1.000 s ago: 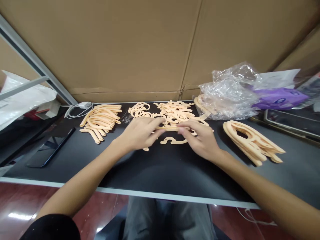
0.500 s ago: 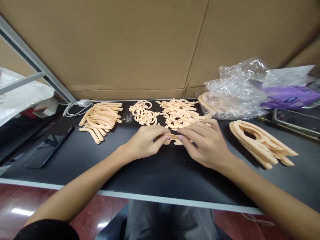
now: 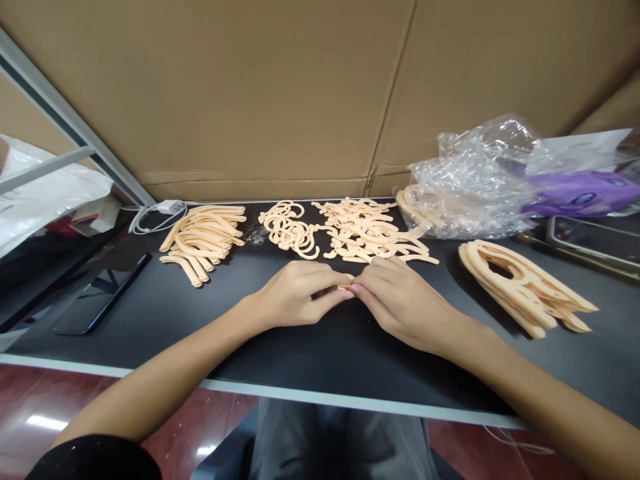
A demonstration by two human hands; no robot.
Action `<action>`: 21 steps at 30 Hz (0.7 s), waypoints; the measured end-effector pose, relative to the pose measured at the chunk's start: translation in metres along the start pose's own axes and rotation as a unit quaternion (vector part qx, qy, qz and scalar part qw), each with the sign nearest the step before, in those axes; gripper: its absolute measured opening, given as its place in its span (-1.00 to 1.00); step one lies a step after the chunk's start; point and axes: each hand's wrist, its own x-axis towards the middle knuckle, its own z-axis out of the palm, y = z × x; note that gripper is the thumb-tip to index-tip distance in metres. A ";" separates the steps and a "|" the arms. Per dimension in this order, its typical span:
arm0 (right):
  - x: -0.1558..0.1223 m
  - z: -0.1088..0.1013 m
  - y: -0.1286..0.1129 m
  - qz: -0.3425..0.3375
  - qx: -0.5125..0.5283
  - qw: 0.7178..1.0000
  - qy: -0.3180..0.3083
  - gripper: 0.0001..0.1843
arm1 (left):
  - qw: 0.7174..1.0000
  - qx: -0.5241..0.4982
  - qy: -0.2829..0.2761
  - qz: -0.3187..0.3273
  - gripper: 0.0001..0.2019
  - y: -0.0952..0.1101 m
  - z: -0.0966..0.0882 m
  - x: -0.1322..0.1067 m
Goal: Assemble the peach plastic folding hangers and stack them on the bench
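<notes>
Cream-coloured, flat, curving pieces (image 3: 367, 230) lie tangled on the smooth black tabletop (image 3: 310, 353). Just in front of them, the curled left hand (image 3: 297, 293) and curled right hand (image 3: 403, 303) both pinch a small pale-tan piece (image 3: 345, 287), mostly hidden, between thumb and fingertips, close together.

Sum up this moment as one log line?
left hand: pinching mostly hidden beige piece; right hand: gripping same piece; beyond: pile of curved beige pieces
</notes>
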 end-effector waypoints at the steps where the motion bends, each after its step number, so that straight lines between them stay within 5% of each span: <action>1: 0.000 0.000 0.000 0.009 -0.002 1.000 0.004 -0.68 | 1.000 0.005 0.009 -0.010 -0.85 -0.002 -0.004 0.001; 5: -0.001 0.002 0.000 0.070 0.009 0.997 0.011 -0.67 | 0.982 0.072 -0.027 -0.171 -0.74 -0.013 -0.030 0.010; 9: -0.002 0.002 0.002 0.094 0.028 0.994 0.039 -0.78 | 0.904 0.127 -0.213 -0.348 -0.59 -0.021 -0.055 0.015; 13: -0.001 0.002 0.002 0.080 0.050 0.992 0.080 -0.79 | 0.850 0.090 -0.357 -0.377 -0.49 -0.018 -0.057 0.015; 21: 0.000 0.004 -0.001 0.064 0.060 0.996 0.029 -0.72 | 0.827 0.002 -0.383 -0.411 -0.76 -0.011 -0.053 0.014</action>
